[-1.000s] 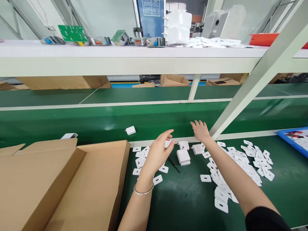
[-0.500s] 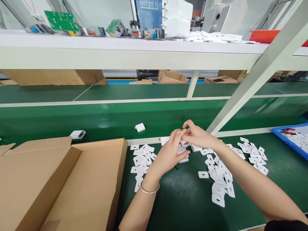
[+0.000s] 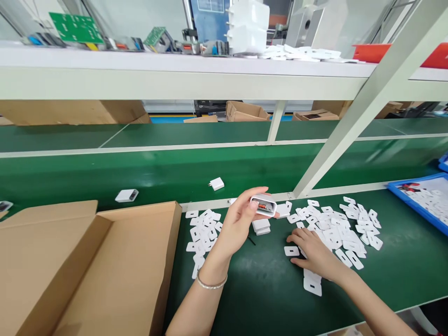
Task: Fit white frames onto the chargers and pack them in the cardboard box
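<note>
The person's left forearm rises from the lower middle of the view, a bracelet on its wrist, and the left hand (image 3: 238, 221) is raised above the green surface (image 3: 266, 284), thumb and fingers clamped around a white charger housing (image 3: 263, 205). The open end of the housing faces the person, showing parts inside. The right forearm slants in from the lower right, lower than the left; the right hand (image 3: 311, 249) is palm down among the white plates (image 3: 332, 231), its fingers spread and curved toward them. Whether it grips one cannot be told. The two hands are well apart. Beneath the raised housing lie stacked white blocks (image 3: 261, 227), and a smaller group of slotted plates (image 3: 204, 233) spreads between the left forearm and the open cardboard box (image 3: 129, 270). Beyond the hands, a white plug (image 3: 217, 184) rests on the green belt (image 3: 168, 172).
</note>
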Available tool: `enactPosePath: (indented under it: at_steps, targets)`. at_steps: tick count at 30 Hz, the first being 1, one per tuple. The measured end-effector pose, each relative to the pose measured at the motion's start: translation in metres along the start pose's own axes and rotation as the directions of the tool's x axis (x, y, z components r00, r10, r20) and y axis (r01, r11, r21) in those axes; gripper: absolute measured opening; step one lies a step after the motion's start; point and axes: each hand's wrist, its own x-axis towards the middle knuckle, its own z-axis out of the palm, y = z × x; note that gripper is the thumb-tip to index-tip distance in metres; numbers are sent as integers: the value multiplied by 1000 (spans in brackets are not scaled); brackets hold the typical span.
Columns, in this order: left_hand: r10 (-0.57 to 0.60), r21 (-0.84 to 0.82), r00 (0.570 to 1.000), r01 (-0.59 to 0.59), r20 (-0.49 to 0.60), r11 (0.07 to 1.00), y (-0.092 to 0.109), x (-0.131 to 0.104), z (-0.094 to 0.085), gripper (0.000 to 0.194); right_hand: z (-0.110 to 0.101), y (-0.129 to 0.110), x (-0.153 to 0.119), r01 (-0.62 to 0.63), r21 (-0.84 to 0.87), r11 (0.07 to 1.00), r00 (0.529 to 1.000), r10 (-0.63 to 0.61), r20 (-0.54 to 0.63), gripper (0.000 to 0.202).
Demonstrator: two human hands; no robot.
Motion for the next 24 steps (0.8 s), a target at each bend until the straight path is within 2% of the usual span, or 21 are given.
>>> enactPosePath:
  at_steps: [3,6,10,12,15,17,20,22,24]
  targets:
    - [-35,-37,999,34,-17,999,2,-2,2,52,14,0,-3,90,-60,994,994,-94,-55,14]
    - [-37,-28,998,36,-48,999,3,-3,3,51,18,2,2,165,-131,978,978,-179,-105,22]
    - [-20,34,995,23,-93,999,3,-3,5,51,21,4,10,140,-207,968,965,-180,-191,34]
    - [1,87,992,10,-123,996,3,-2,5,49,18,1,15,114,-179,977,958,-156,-240,36]
    - [18,151,986,7,-164,988,-1,-2,5,47,2,-14,25,76,47,996,931,-54,-362,33]
    - [7,171,986,22,-168,985,-4,-1,6,46,-17,-33,33,51,283,958,879,91,-468,29]
    - [-23,178,987,51,-156,983,-8,-1,7,45,-47,-67,46,130,585,800,757,301,-580,23]
    - [-19,185,986,50,-167,982,-9,-1,7,45,-64,-87,54,235,681,693,734,333,-592,17]
    - [2,190,982,34,-187,981,-8,-1,5,44,-77,-101,60,298,704,645,727,326,-605,13]
